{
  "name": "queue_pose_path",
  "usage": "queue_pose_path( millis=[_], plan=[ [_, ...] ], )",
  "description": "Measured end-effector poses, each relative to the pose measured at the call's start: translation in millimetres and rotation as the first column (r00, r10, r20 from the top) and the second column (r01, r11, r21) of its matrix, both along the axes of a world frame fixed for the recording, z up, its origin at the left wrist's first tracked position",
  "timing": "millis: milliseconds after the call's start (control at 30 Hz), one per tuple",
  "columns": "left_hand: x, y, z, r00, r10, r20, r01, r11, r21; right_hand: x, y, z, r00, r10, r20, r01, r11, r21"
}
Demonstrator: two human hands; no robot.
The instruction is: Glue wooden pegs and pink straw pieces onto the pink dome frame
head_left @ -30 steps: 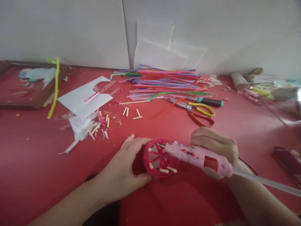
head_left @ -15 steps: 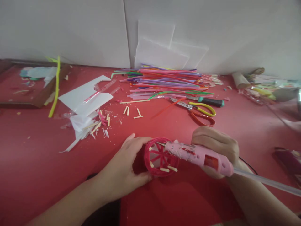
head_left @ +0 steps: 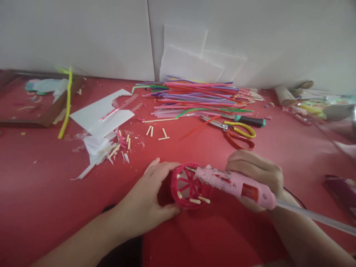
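Observation:
My left hand (head_left: 154,198) curls its thumb and fingers around the side of a round red craft piece (head_left: 174,187) with spokes inside its ring. Several short wooden sticks (head_left: 195,201) are set along its rim. In my right hand (head_left: 256,170) is a pink hot glue gun (head_left: 233,181), pointing left. Its metal nozzle is at the upper inside edge of the ring; whether it touches cannot be made out. A clear glue stick (head_left: 314,215) juts from the gun's rear. The gun's handle and trigger are hidden by my fingers.
Scissors (head_left: 239,129) and a dark-handled cutter (head_left: 250,120) lie beyond my right hand. Coloured pipe cleaners (head_left: 200,96) are heaped by the wall. Cut white card (head_left: 97,115), paper scraps and loose stick pieces (head_left: 164,134) lie to the left. A brown tray (head_left: 47,118) stands far left.
Almost nothing differs. The whole view has shifted very slightly; both hands, the red piece and the glue gun keep their positions relative to each other.

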State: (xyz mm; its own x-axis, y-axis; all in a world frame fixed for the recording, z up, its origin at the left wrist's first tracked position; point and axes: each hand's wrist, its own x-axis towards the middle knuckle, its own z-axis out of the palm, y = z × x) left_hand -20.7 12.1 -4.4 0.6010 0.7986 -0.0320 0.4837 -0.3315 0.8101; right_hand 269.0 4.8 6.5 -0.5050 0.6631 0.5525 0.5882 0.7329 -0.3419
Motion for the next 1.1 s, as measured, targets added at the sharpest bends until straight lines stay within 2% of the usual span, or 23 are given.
queue_pose_path(
  millis=[267,400,533,600,700,767,867,967,1033,1100],
  plan=[
    [-1,0,-3.9,0.999,0.021,0.026,-0.021,1.0,0.009,2,6,1.0,0.999,-0.042,-0.004,0.042,0.998,0.05],
    [0,-2,-2.5,1.0,0.024,0.019,-0.023,1.0,-0.019,6,11,0.3,0.996,-0.092,0.015,0.093,0.993,-0.072],
    [-1,-2,-1.4,0.999,0.006,0.038,-0.007,1.0,0.029,13,14,-4.4,0.953,-0.197,0.231,0.247,0.945,-0.213],
    [-1,-2,0.1,0.999,-0.008,0.034,0.006,0.999,0.049,21,17,-9.0,0.928,-0.197,0.317,0.293,0.911,-0.29],
    [1,0,3.6,0.999,-0.032,0.015,0.031,0.999,0.018,36,21,-15.2,0.932,-0.138,0.336,0.27,0.883,-0.385],
    [1,0,5.0,0.999,-0.051,0.008,0.051,0.999,0.008,43,23,-14.9,0.941,-0.11,0.32,0.236,0.89,-0.389],
    [1,1,4.7,0.997,-0.082,0.009,0.081,0.997,0.018,41,23,-2.8,0.943,-0.198,0.267,0.27,0.925,-0.266],
    [0,1,4.9,0.995,-0.1,0.003,0.099,0.995,0.014,22,23,19.7,0.926,-0.35,0.142,0.369,0.918,-0.144],
    [0,1,6.3,0.994,-0.112,0.004,0.112,0.994,0.014,4,31,33.8,0.937,-0.327,0.127,0.342,0.93,-0.132],
    [1,1,8.1,0.992,-0.125,0.007,0.125,0.992,0.018,-18,48,42.1,0.961,-0.191,0.2,0.224,0.963,-0.153]
  ],
)
